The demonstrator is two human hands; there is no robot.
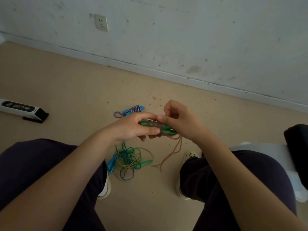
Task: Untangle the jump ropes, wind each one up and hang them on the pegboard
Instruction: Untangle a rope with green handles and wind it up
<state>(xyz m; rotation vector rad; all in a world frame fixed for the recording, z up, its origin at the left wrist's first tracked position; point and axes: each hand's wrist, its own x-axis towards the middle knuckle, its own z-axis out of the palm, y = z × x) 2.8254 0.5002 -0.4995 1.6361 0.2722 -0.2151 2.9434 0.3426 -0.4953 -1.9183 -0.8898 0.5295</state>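
Observation:
My left hand (135, 126) grips a pair of green jump-rope handles (165, 128) held side by side, with a pinkish-brown cord (155, 125) wound round them. My right hand (179, 117) pinches that cord just above the handles. The cord's loose end (173, 151) hangs down toward the floor. On the floor between my knees lies a tangle of green, yellow and blue ropes (129, 160) with a blue handle and a green handle. Farther off, a wound blue-and-white rope (133, 110) with blue handles lies on the floor. No pegboard is in view.
A white and black box (23, 109) lies on the floor at the left. The wall with a socket (101, 22) runs behind. A dark object (298, 147) and a white seat edge (266, 148) are at the right. My shoes (189, 155) flank the tangle.

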